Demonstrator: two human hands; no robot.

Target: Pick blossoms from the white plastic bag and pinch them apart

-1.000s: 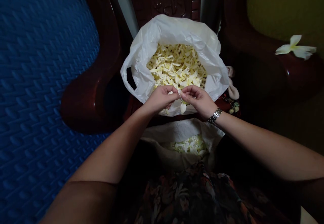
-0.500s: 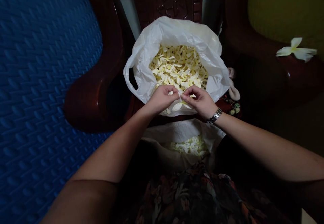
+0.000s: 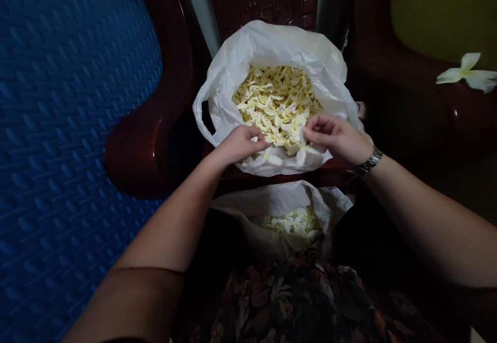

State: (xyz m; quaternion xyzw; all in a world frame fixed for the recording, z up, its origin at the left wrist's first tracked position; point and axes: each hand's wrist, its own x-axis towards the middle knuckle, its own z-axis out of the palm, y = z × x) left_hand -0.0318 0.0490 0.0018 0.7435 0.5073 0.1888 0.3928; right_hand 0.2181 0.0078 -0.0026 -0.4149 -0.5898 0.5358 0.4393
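Observation:
My right hand (image 3: 337, 137) is closed in a pinch on a white flower (image 3: 303, 152) with a pale yellow centre. Its petals hang below and left of my fingertips, over the front of a white plastic bag (image 3: 281, 40). My left hand (image 3: 244, 144) is closed at the bag's front left edge. A small white bit shows between its thumb and fingers, too little to make out. Just below those fingertips another white flower (image 3: 269, 158) lies against the front of the bag; whether they touch it I cannot tell. Many cream-yellow flowers (image 3: 274, 97) fill the open bag.
Below the dark wooden seat's edge, a second whitish bag (image 3: 267, 198) holds paler flowers (image 3: 293, 222). One flower (image 3: 468, 74) rests on the right wooden armrest (image 3: 471, 110). At left are another wooden armrest (image 3: 134, 149) and a blue textured surface (image 3: 58, 151).
My hands, together at the fingertips before, have moved apart. The right one has gone right with a white flower, the left one slightly left. The view has shifted a little.

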